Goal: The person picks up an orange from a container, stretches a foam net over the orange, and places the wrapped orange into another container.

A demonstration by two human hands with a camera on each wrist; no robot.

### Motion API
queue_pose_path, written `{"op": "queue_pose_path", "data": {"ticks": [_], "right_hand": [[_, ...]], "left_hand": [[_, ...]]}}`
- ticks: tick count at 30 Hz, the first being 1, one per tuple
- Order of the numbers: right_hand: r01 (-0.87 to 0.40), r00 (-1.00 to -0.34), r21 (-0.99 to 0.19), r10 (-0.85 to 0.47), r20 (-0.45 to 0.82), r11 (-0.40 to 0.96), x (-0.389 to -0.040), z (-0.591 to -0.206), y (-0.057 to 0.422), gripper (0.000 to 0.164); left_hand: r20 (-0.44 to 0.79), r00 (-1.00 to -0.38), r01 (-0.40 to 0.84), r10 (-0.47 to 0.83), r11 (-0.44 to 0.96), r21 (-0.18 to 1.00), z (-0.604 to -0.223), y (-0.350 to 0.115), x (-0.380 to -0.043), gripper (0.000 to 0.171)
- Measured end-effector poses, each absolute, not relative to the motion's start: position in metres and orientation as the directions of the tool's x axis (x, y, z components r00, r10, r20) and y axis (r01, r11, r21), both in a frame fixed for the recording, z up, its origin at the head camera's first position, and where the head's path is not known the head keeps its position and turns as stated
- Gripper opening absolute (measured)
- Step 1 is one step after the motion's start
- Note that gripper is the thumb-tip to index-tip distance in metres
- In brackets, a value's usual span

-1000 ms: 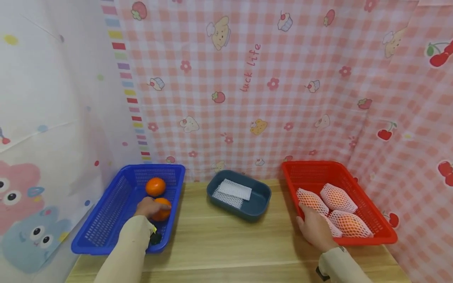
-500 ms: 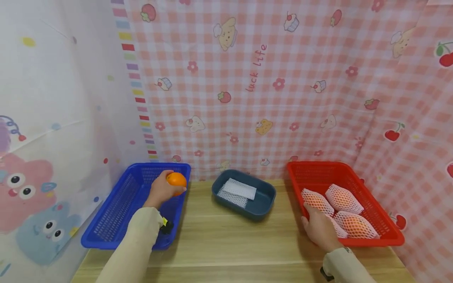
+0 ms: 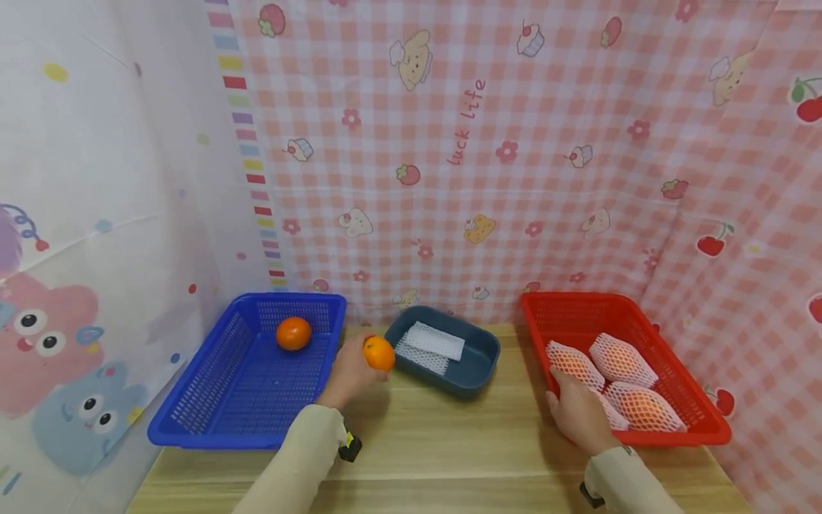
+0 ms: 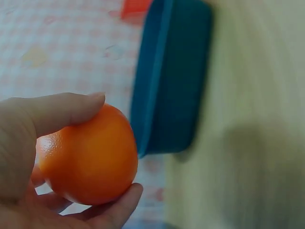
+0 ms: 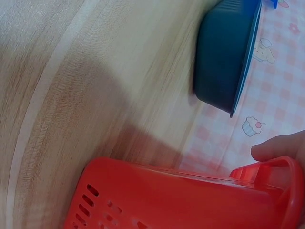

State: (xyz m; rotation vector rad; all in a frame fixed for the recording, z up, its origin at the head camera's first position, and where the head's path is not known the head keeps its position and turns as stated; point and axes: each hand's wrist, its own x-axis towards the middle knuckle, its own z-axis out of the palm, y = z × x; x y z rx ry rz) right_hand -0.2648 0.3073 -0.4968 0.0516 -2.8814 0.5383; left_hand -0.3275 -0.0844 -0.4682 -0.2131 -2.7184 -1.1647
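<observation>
Two hands (image 3: 350, 370) (image 3: 576, 412), left gripping orange (image 3: 379, 353), right holding red basket (image 3: 696, 433)

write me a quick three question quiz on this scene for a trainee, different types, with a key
1. Multiple choice: what does the left hand hold? (a) a spoon (b) an orange fruit (c) nothing

2. True or false: the teal tray is empty.

3. Fill the gap: the right hand grips the rim of the ____ basket.

Key: 1. b. 2. False; white mesh nets lie in it. 3. Red; its thumb shows at the rim of the red basket in the right wrist view.
</observation>
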Motion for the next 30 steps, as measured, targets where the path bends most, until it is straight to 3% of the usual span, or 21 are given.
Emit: {"op": "queue_pose_path", "data": {"ticks": [13,30], "right_hand": [[-0.054,-0.982,-0.352,0.014,0.187,0.935,-0.265,-0.497,0.304,0.053],[-0.071,-0.974,-0.330,0.006,0.227,0.941,-0.262,-0.495,0.305,0.052]], "left_hand": [[0.140,-0.984,0.177,0.111,0.715,0.676,-0.533,-0.062,-0.315,0.085],[0.196,-0.970,0.237,0.144,0.745,0.624,-0.554,-0.055,-0.316,0.089]]}}
